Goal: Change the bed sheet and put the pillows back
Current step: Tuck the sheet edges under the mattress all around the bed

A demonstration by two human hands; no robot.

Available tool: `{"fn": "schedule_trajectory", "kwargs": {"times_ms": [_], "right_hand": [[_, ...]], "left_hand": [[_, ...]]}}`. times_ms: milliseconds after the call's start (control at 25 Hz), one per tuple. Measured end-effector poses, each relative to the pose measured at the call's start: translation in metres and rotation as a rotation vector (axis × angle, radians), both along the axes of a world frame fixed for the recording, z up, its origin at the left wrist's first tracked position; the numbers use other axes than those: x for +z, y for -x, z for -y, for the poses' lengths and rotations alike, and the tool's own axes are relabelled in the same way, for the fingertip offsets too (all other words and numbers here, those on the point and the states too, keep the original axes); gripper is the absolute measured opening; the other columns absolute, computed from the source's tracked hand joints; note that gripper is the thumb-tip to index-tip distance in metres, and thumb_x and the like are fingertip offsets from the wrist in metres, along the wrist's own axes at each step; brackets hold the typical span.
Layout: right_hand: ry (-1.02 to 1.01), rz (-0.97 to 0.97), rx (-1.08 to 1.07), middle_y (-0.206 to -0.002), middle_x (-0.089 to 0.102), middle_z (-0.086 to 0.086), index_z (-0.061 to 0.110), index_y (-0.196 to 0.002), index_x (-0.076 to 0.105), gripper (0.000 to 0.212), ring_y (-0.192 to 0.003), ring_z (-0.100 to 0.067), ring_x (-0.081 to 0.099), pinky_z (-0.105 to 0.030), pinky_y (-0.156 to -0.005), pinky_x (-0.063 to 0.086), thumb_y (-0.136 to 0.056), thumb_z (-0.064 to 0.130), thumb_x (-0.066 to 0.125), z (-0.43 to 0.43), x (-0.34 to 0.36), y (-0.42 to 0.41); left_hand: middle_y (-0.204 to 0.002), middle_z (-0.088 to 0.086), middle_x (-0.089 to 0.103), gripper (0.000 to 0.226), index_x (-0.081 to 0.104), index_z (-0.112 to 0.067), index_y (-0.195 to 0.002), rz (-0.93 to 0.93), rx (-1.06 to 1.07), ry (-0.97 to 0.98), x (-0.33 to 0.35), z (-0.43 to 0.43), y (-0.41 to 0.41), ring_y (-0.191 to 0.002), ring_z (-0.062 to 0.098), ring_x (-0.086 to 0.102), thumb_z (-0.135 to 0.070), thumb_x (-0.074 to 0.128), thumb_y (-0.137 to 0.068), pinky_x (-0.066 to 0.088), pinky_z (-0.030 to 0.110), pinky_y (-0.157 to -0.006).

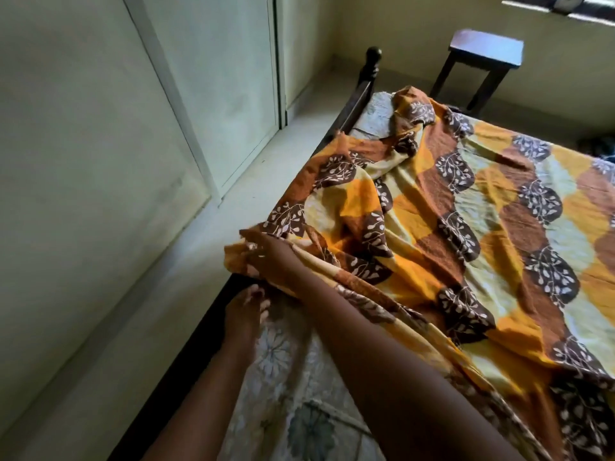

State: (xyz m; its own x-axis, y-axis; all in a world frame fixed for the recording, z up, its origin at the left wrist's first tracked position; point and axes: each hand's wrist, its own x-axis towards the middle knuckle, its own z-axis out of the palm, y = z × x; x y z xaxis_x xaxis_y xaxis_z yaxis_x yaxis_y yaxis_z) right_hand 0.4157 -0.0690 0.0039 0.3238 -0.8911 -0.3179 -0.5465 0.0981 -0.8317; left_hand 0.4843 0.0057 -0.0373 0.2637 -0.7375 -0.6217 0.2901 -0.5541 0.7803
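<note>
An orange, brown and yellow leaf-patterned bed sheet (pixel 466 207) lies rumpled across the bed, bunched along the left side. My right hand (pixel 266 261) reaches across and grips the sheet's left edge, lifting a fold of it. Just below, my left hand (pixel 246 311) hovers at the mattress edge near that fold with fingers loosely bent; whether it touches the cloth is unclear. The pale floral mattress (pixel 283 361) shows bare under my arms and again at the far corner. No pillows are in view.
The dark wooden bed frame (pixel 199 341) runs along the left side, with a knobbed post (pixel 372 56) at the far corner. A narrow strip of floor (pixel 186 261) separates the bed from pale cupboard doors (pixel 100 144). A dark stool (pixel 482 58) stands by the far wall.
</note>
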Motion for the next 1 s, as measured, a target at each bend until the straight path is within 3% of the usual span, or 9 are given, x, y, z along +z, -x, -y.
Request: {"fn": "schedule_trajectory", "kwargs": {"times_ms": [200,360,480,560,640,720,840,920,1000], "right_hand": [[0.036,0.023,-0.399,-0.112,0.065,-0.004,0.019,-0.117,0.063,0.026,-0.087,-0.013,0.061,-0.009,-0.058,0.041,-0.094,0.015,0.052,-0.056,0.004,0.075],[0.051,-0.073,-0.731,-0.103,0.068,-0.003,0.015,-0.111,0.067,0.022,-0.07,-0.002,0.057,-0.006,-0.054,0.042,-0.092,0.015,0.054,-0.129,-0.002,0.168],[0.038,-0.311,-0.962,-0.111,0.068,-0.008,0.014,-0.112,0.067,0.024,-0.09,-0.017,0.063,-0.02,-0.071,0.046,-0.089,0.018,0.061,-0.174,-0.008,0.247],[-0.162,-0.486,-0.897,-0.121,0.06,-0.01,0.016,-0.119,0.062,0.035,-0.112,-0.024,0.055,-0.031,-0.091,0.044,-0.085,0.026,0.066,-0.205,-0.019,0.287],[-0.322,-0.597,-0.771,-0.117,0.061,-0.007,0.023,-0.112,0.066,0.031,-0.114,-0.024,0.054,-0.036,-0.093,0.046,-0.083,0.033,0.068,-0.231,-0.035,0.305],[-0.246,-0.583,-0.776,-0.103,0.068,0.001,0.026,-0.098,0.072,0.019,-0.104,-0.018,0.06,-0.027,-0.082,0.051,-0.081,0.034,0.069,-0.247,-0.04,0.305],[-0.049,-0.441,-0.739,-0.089,0.063,0.01,0.014,-0.096,0.074,0.017,-0.08,0.0,0.056,0.004,-0.065,0.035,-0.082,0.023,0.07,-0.256,-0.021,0.3],[0.017,-0.362,-0.72,-0.086,0.059,0.011,0.011,-0.098,0.071,0.017,-0.075,0.002,0.052,0.005,-0.065,0.031,-0.085,0.022,0.067,-0.26,-0.009,0.295],[-0.006,-0.243,-0.722,-0.088,0.06,0.009,0.014,-0.1,0.063,0.018,-0.074,-0.001,0.055,-0.008,-0.067,0.039,-0.086,0.024,0.066,-0.267,0.0,0.291]], "left_hand": [[-0.083,0.0,0.063,0.025,0.061,-0.002,-0.112,0.242,-0.243,0.033,0.024,-0.025,0.014,-0.075,0.012,0.059,-0.015,0.048,-0.095,0.046,0.027,-0.071],[-0.105,0.002,0.064,0.018,0.064,-0.016,-0.106,0.394,-0.663,0.213,0.041,-0.05,0.078,-0.097,0.015,0.058,-0.021,0.051,-0.094,0.046,0.026,-0.08],[-0.116,0.002,0.059,0.026,0.062,-0.014,-0.115,0.584,-0.966,0.441,0.039,-0.049,0.134,-0.109,0.016,0.053,-0.021,0.055,-0.091,0.041,0.023,-0.093],[-0.127,0.002,0.054,0.038,0.054,-0.016,-0.126,0.751,-1.243,0.587,0.03,-0.051,0.169,-0.12,0.018,0.047,-0.023,0.058,-0.089,0.035,0.024,-0.101],[-0.136,0.0,0.044,0.047,0.044,-0.022,-0.134,0.935,-1.502,0.66,0.023,-0.058,0.195,-0.129,0.018,0.038,-0.026,0.056,-0.089,0.031,0.031,-0.108],[-0.143,-0.001,0.036,0.053,0.034,-0.024,-0.14,1.055,-1.633,0.706,0.02,-0.062,0.21,-0.133,0.016,0.031,-0.027,0.053,-0.091,0.025,0.033,-0.111],[-0.148,0.002,0.03,0.056,0.029,-0.025,-0.143,1.135,-1.781,0.835,0.028,-0.071,0.238,-0.137,0.018,0.026,-0.028,0.051,-0.092,0.015,0.038,-0.116],[-0.139,0.003,0.043,0.043,0.043,-0.022,-0.134,1.184,-1.887,0.936,0.038,-0.076,0.252,-0.131,0.019,0.036,-0.024,0.051,-0.092,0.017,0.037,-0.115],[-0.121,0.003,0.057,0.026,0.058,-0.019,-0.116,1.196,-1.873,1.001,0.05,-0.078,0.256,-0.115,0.018,0.049,-0.022,0.053,-0.091,0.033,0.032,-0.103]]}}
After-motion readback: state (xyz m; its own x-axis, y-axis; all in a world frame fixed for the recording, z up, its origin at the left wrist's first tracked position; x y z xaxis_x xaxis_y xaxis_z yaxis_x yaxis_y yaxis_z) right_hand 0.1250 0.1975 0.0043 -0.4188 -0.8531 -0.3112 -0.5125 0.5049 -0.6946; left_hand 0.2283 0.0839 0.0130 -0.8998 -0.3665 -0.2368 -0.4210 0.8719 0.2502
